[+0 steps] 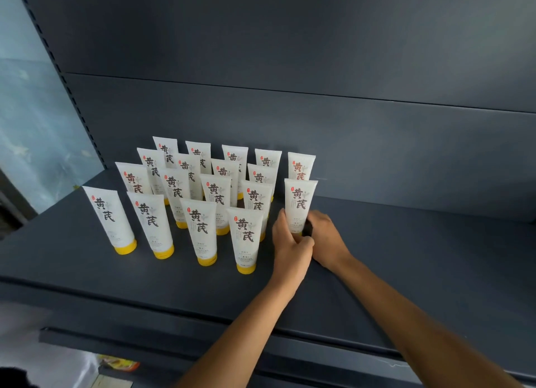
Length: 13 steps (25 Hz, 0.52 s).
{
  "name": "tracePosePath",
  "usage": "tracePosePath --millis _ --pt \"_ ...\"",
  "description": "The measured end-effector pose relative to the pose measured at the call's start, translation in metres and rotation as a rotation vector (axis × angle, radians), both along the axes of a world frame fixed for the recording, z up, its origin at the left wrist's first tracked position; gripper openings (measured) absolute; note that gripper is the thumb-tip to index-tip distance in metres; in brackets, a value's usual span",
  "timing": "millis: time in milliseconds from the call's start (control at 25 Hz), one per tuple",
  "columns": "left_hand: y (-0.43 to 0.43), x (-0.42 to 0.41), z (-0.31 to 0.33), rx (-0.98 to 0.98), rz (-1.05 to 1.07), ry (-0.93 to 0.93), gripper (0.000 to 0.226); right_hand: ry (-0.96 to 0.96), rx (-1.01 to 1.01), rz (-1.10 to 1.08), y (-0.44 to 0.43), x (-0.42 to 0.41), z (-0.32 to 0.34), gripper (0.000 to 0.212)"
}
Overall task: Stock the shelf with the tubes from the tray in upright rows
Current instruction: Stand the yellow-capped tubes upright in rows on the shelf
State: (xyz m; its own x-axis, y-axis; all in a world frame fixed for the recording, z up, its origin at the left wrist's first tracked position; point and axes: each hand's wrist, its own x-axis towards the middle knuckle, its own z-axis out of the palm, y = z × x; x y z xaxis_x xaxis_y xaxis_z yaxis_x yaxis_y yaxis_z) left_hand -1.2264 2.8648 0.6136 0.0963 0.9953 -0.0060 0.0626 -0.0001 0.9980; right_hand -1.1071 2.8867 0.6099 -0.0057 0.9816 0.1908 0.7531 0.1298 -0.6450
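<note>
Both hands clamp one tube [300,203], upright on the shelf [406,271] at the right end of the rows. The left hand [291,244] wraps its lower part and the right hand [326,233] grips opposite. Fingers hide its cap. The other tubes [200,228] stand on yellow caps.

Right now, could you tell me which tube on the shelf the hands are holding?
The rightmost front tube, standing before the back-right tube: the left hand and right hand grip its base, while the others stand untouched.
</note>
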Motion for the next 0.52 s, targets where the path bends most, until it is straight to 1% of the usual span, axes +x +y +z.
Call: tracePosePath --millis 80,240,440,520 --pt "0.007 0.005 -0.002 -0.008 0.023 0.004 0.075 0.019 -0.017 -0.033 0.004 -0.004 0.005 0.031" --pt "0.012 0.010 -0.002 -0.040 0.026 0.025 0.076 0.032 -0.058 -0.098 0.013 -0.006 0.012 0.033" --pt "0.013 0.009 0.005 -0.066 0.011 0.023 0.080 0.020 -0.063 -0.122 0.018 -0.007 0.011 0.026" --pt "0.011 0.009 0.007 -0.071 0.000 0.020 0.078 -0.005 -0.068 -0.136 0.020 -0.006 0.009 0.029"
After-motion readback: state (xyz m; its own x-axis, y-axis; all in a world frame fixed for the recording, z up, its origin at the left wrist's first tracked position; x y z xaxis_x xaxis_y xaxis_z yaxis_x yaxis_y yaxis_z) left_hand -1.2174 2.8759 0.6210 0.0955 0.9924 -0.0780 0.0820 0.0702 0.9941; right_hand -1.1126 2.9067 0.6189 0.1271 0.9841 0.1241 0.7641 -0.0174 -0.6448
